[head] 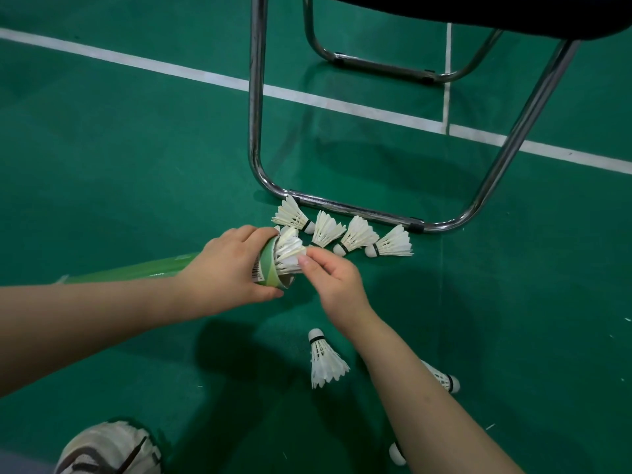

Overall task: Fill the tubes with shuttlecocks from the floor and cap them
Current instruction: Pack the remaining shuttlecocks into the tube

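A green shuttlecock tube (pixel 143 266) lies nearly flat over the floor, its open mouth pointing right. My left hand (pixel 225 268) grips it near that mouth. A white feather shuttlecock (pixel 287 253) sticks partly out of the mouth, and the fingertips of my right hand (pixel 330 271) pinch its feathers. Several loose shuttlecocks (pixel 355 234) lie in a row just beyond, by the chair's foot bar. One more shuttlecock (pixel 323 360) lies near my right forearm, another shuttlecock (pixel 444 378) is half hidden behind that arm, and a cork tip (pixel 396 453) shows at the bottom.
A folding chair's chrome frame (pixel 359 210) stands on the green court floor right behind the shuttlecocks, its dark seat (pixel 478 15) overhead. White court lines (pixel 171 68) cross the floor. My shoe (pixel 109 449) shows at the bottom left.
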A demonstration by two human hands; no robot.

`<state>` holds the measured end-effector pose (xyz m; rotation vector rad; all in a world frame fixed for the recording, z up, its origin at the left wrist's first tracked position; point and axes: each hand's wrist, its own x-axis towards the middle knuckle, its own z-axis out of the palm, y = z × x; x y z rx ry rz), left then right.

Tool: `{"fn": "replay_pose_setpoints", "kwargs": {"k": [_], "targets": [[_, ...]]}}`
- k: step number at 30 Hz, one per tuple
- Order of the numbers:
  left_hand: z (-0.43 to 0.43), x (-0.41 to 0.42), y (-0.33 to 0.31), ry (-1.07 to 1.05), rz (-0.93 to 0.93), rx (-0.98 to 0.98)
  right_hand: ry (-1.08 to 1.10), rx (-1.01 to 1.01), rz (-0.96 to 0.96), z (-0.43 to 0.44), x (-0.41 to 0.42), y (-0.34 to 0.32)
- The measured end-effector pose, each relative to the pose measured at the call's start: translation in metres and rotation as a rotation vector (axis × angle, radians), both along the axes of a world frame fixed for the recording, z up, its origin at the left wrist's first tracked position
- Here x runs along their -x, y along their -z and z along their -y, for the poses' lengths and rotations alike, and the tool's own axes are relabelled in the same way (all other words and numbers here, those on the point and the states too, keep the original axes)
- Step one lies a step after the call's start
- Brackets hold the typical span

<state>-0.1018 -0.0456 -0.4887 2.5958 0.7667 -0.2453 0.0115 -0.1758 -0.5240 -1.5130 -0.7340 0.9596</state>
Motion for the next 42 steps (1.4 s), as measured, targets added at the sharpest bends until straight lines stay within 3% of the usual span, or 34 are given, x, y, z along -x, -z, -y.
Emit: {"fn": "replay_pose_setpoints", "kwargs": {"k": [6, 15, 18, 20, 22, 30, 33, 42], "targets": [[0.003, -0.007, -0.003, 0.005, 0.011, -0.015, -0.320, 0.021, -0.198, -0.008, -0.006, -0.009], [0.018, -0.011, -0.001, 0.135, -0.037, -0.016, -0.650, 0.367, -0.013, -0.019, -0.001, -0.012], [0.015, -0.016, 0.001, 0.124, -0.042, -0.016, -0.527, 0.299, -0.112, -0.018, -0.007, -0.012], [0.010, -0.022, 0.001, 0.107, -0.022, -0.016, -0.332, 0.196, -0.248, -0.017, -0.021, -0.012], [0.006, -0.027, 0.000, 0.083, -0.010, -0.008, -0.124, 0.152, -0.261, -0.013, -0.042, -0.010], [-0.007, -0.041, -0.004, 0.070, -0.019, -0.045, 0.489, 0.528, 0.355, 0.018, -0.129, 0.039], [-0.009, -0.046, -0.002, 0.071, -0.021, -0.042, 0.453, 0.633, 0.447, 0.023, -0.143, 0.053], [-0.003, -0.049, 0.008, 0.082, -0.051, -0.050, 0.406, 0.683, 0.346, 0.017, -0.134, 0.070]]}}
